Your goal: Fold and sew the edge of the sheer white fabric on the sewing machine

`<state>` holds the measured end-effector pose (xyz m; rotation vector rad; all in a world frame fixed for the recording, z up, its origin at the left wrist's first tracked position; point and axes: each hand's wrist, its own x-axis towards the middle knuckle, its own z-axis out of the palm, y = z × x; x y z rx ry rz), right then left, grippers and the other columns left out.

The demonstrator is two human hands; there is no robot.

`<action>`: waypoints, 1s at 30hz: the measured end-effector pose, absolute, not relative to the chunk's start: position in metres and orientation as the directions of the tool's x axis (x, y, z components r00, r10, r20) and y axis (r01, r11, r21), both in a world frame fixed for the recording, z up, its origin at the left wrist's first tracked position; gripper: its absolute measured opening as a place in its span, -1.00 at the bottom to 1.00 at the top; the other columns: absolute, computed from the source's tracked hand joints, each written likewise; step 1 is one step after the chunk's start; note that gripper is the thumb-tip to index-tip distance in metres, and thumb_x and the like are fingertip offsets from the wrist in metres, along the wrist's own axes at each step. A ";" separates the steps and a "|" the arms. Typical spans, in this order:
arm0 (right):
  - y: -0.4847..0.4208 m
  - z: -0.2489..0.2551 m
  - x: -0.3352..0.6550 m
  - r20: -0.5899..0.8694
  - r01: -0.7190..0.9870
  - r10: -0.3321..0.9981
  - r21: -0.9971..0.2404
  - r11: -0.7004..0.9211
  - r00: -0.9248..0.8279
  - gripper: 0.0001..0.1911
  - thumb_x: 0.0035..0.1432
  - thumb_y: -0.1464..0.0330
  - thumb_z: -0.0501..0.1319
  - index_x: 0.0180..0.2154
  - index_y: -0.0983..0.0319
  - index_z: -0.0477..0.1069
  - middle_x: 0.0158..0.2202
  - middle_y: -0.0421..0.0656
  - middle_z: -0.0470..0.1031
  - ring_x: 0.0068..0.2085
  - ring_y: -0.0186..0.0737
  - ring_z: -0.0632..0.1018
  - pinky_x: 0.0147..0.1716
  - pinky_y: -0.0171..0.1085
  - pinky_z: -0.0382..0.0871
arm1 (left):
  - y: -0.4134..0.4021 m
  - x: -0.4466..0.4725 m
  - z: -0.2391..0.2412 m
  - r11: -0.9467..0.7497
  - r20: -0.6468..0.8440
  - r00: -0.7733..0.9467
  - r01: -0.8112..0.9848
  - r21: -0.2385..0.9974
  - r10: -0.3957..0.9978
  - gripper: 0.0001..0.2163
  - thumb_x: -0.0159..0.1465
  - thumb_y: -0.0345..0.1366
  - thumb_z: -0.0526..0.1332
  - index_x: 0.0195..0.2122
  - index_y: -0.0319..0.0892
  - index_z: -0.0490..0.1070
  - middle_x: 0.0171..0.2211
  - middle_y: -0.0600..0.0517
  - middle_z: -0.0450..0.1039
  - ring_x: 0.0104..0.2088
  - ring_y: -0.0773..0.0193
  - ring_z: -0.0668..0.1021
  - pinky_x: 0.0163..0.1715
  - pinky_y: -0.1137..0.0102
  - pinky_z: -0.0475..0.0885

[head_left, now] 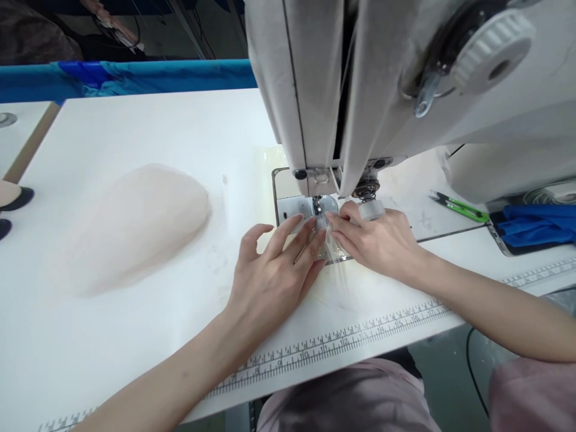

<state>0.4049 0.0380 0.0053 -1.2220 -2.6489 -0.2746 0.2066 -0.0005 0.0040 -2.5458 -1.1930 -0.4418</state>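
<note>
A clear, thin strip (333,253) lies in front of the presser foot (320,217) of a sewing machine (306,90). My left hand (276,264) rests palm down beside it, fingers stretched out over the metal needle plate (292,207), fingertips close to the foot. From the other side, my right hand (375,237) pinches at the strip with thumb and forefinger just right of the foot. The strip's edges are faint and its far end is hidden under the foot.
A pale, cup-shaped piece (148,225) lies on the white table (135,342) at left. Green thread snips (463,208), a phone (506,240) and blue cloth (540,223) are at right. A printed ruler (333,345) follows the front edge. Blue fabric (180,75) borders the back.
</note>
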 end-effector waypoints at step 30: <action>0.041 0.005 0.404 0.276 0.792 0.744 0.148 0.592 -0.608 -0.66 0.36 0.31 0.00 0.02 0.20 0.46 -0.13 -0.12 0.52 -0.40 -0.30 0.42 -0.59 -0.24 -0.04 | 0.009 0.205 0.001 -0.589 0.400 0.566 0.804 -0.077 0.721 -0.73 0.37 -0.27 0.10 0.05 -0.15 0.40 0.05 -0.03 0.47 0.12 0.07 0.43 0.03 0.11 0.19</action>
